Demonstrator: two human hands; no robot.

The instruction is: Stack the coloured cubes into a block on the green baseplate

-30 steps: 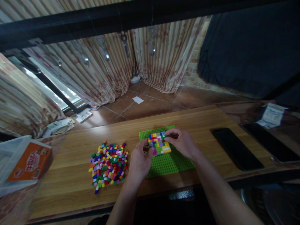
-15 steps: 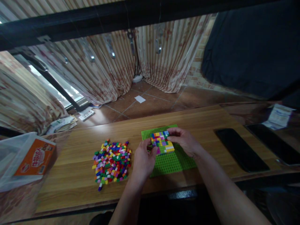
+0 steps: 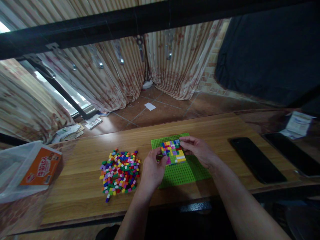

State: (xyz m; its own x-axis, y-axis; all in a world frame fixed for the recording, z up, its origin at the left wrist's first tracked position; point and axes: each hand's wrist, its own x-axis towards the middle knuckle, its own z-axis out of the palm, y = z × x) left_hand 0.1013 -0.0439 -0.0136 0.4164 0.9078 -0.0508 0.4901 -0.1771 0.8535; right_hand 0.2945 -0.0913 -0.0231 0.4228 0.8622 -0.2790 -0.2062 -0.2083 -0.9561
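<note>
A multicoloured panel of small toy bricks (image 3: 174,152) sits over the green studded baseplate (image 3: 176,175); whether it is fixed to the plate I cannot tell. At the panel's left edge, my left hand (image 3: 153,168) is closed, its thumb and curled fingers touching the bricks. My right hand (image 3: 197,150) is closed at the upper right corner, with fingertips and thumb close together on the panel's edge. Loose bricks in many colours lie in a pile (image 3: 121,171) to the left of my left hand.
A wooden board (image 3: 82,166) bears the bricks and baseplate. To the right lie a black phone (image 3: 256,160), a second dark phone-like slab (image 3: 295,153) and a folded paper (image 3: 297,124). A clear plastic bin (image 3: 18,150) with an orange label stands far left.
My right thumb has drawn back slightly to the right from the panel's surface. My left hand stays at the left edge. The camera view has shifted slightly.
</note>
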